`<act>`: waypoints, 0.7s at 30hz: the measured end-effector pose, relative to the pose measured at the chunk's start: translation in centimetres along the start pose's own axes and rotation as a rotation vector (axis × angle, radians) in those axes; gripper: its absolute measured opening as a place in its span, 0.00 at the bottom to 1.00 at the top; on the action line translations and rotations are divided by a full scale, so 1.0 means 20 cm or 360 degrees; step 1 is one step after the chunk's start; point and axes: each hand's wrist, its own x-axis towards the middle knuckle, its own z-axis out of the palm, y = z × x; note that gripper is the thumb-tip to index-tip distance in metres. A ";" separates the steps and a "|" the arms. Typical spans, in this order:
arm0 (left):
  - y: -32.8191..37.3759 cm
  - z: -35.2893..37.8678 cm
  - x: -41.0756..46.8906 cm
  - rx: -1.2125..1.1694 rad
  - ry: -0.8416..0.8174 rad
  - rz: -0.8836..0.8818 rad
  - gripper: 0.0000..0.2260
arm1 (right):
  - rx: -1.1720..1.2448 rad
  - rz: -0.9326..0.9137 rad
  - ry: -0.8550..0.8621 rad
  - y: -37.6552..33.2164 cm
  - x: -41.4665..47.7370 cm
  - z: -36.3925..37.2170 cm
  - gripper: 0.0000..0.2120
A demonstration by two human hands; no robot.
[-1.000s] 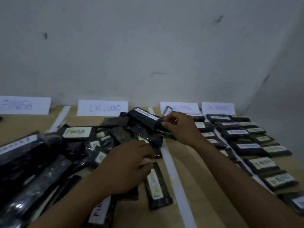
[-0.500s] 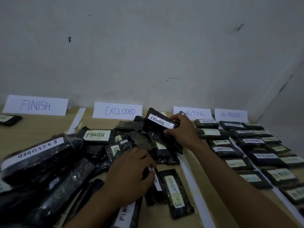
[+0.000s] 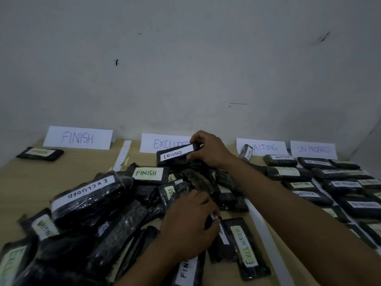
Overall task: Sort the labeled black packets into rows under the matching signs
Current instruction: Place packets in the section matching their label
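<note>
My right hand (image 3: 208,150) grips a black packet labelled EXCLUDED (image 3: 175,157) at its right end, holding it just in front of the EXCLUDED sign (image 3: 152,142) at the wall. My left hand (image 3: 189,223) lies on the near edge of the unsorted pile (image 3: 115,203), its fingers curled round a packet (image 3: 220,238) whose label is mostly hidden. Beside that hand another EXCLUDED packet (image 3: 245,248) lies flat on the table. Signs FINISH (image 3: 78,137), WAITING (image 3: 266,147) and ON PROGRESS (image 3: 313,149) stand along the wall.
One packet (image 3: 40,153) lies under the FINISH sign. Rows of packets fill the WAITING (image 3: 288,172) and ON PROGRESS (image 3: 340,182) lanes on the right. White tape strips (image 3: 266,240) divide the wooden table (image 3: 37,178) into lanes. A grey wall closes the back and right.
My right hand has lifted the EXCLUDED packet off the pile and carried it back toward the EXCLUDED sign. My left hand stays at the pile's near edge.
</note>
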 end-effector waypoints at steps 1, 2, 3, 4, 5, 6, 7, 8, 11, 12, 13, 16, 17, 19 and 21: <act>0.00 0.00 0.00 -0.0001 0.0002 0.0004 0.11 | -0.0043 0.0009 -0.0074 -0.02 0.03 0.02 0.19; 0.00 0.00 0.00 -0.0002 0.0003 0.0006 0.11 | -0.0093 0.0031 -0.0158 -0.04 0.05 0.04 0.18; -0.01 0.00 0.00 -0.0007 0.0007 0.0009 0.11 | -0.0163 0.0046 -0.0241 -0.05 0.07 0.06 0.17; -0.01 0.00 -0.01 -0.0015 0.0012 0.0010 0.11 | -0.0250 0.0047 -0.0300 -0.05 0.08 0.08 0.16; -0.01 0.00 -0.01 -0.0025 0.0017 0.0011 0.11 | -0.0319 0.0045 -0.0324 -0.05 0.09 0.08 0.16; -0.01 0.00 -0.01 -0.0032 0.0025 0.0013 0.11 | -0.0350 0.0047 -0.0310 -0.04 0.08 0.07 0.17; -0.01 0.00 -0.01 -0.0037 0.0035 0.0016 0.10 | -0.0337 0.0061 -0.0272 -0.04 0.07 0.05 0.16; -0.01 0.01 -0.01 -0.0039 0.0045 0.0019 0.10 | -0.0299 0.0077 -0.0220 -0.04 0.04 0.01 0.15; -0.02 0.02 -0.01 -0.0047 0.0068 0.0016 0.09 | -0.0218 0.0124 -0.0121 -0.01 -0.10 -0.16 0.09; -0.02 0.02 -0.01 -0.0039 0.0069 0.0011 0.09 | -0.0225 0.0136 -0.0137 0.01 -0.16 -0.22 0.09; -0.02 0.03 -0.01 -0.0024 0.0069 0.0007 0.09 | -0.0256 0.0154 -0.0174 0.04 -0.22 -0.27 0.09; -0.02 0.04 -0.01 0.0010 0.0061 0.0016 0.09 | -0.0456 0.0285 -0.0342 0.12 -0.38 -0.36 0.18; -0.02 0.04 -0.01 0.0011 0.0057 0.0023 0.09 | -0.0552 0.0327 -0.0395 0.15 -0.43 -0.37 0.22; -0.02 0.04 -0.01 0.0009 0.0042 0.0023 0.10 | -0.0726 0.0312 -0.0465 0.20 -0.49 -0.35 0.30; -0.02 0.04 -0.01 0.0000 0.0032 0.0020 0.10 | -0.0750 0.0226 -0.0401 0.25 -0.53 -0.32 0.31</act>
